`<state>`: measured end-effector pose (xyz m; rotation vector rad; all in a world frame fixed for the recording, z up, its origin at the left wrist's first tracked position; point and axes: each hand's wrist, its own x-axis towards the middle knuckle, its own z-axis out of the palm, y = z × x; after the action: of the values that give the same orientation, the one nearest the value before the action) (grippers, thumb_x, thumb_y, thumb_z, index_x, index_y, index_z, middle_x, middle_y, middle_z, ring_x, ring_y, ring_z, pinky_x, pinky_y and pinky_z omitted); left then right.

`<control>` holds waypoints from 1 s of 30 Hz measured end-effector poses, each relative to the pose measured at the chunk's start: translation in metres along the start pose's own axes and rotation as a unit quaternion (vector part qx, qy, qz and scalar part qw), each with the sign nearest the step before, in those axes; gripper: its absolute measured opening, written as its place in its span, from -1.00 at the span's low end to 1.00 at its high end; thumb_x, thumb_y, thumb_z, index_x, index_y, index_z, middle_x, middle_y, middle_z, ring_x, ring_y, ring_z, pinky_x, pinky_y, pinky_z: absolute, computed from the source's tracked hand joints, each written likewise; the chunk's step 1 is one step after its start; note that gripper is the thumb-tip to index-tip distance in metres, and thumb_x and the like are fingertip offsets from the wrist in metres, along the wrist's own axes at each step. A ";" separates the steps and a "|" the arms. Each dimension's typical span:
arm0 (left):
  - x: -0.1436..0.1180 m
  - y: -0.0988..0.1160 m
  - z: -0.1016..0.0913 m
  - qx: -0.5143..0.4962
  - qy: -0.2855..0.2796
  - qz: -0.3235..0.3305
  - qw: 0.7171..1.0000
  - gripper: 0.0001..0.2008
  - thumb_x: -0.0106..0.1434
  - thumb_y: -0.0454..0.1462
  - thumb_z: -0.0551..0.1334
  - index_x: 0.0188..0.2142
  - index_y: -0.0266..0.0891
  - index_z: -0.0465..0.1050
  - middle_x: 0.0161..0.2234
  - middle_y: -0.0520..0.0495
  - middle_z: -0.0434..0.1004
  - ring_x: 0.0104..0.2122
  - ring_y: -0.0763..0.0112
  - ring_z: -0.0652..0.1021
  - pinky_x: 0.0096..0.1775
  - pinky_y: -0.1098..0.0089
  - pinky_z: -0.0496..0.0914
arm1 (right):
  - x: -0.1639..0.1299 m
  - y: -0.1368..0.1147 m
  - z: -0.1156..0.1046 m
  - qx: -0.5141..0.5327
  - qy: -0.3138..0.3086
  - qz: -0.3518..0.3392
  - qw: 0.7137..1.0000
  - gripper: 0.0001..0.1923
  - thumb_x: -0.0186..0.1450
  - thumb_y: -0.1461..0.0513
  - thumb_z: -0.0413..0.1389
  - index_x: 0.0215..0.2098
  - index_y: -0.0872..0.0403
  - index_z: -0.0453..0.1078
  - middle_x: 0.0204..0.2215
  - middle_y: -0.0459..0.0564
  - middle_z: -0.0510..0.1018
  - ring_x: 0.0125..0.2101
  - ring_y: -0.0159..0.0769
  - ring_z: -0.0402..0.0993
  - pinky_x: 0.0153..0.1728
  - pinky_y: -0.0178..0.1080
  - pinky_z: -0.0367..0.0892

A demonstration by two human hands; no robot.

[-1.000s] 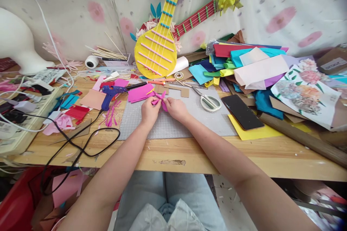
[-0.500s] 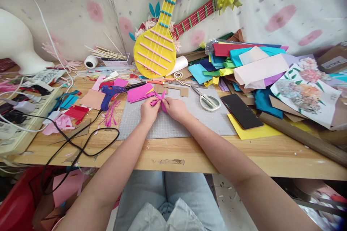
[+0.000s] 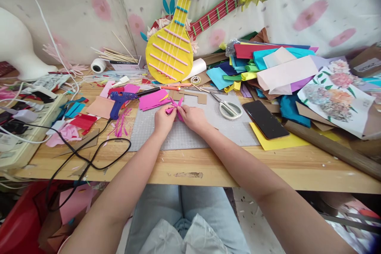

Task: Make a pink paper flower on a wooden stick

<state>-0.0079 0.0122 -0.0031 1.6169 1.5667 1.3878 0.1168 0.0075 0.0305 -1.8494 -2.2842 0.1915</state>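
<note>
Above the grey cutting mat (image 3: 190,137), my left hand (image 3: 164,120) and my right hand (image 3: 193,118) meet around a small folded magenta paper piece (image 3: 179,113) with pointed ends. Fingers of both hands are closed on it, and they partly hide it. Just beyond my left hand lies a stack of magenta paper sheets (image 3: 151,99). A notched cardboard piece (image 3: 195,96) rests behind my right hand. To the right on the mat are white-handled scissors (image 3: 229,109), lying apart from my hands.
A blue glue gun (image 3: 119,103) lies left, its black cable looping across the wood. A yellow paper lute (image 3: 170,53) leans at the back. On the right are a phone (image 3: 264,119), a cardboard tube (image 3: 330,147) and heaped coloured paper (image 3: 285,73). A power strip (image 3: 38,135) sits far left.
Both hands stay together on the magenta piece, whose pointed ends have shifted slightly between the fingers. The whole view has moved a little.
</note>
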 end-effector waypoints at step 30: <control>0.001 -0.001 0.002 -0.072 -0.033 -0.043 0.996 -0.88 0.06 -0.24 0.20 -0.39 -0.24 0.42 -0.42 -0.04 0.49 -0.55 0.47 0.49 -0.47 0.41 0.41 | 0.001 0.005 -0.003 0.044 -0.003 0.032 0.999 -0.41 0.34 -0.03 -0.41 -0.18 0.04 0.37 -0.31 0.07 0.56 -0.31 -0.26 0.46 -0.38 -0.31 0.16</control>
<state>-0.0062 0.0139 -0.0043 1.4780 1.4460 1.3565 0.1216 0.0091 0.0324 -1.8798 -2.1852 0.3026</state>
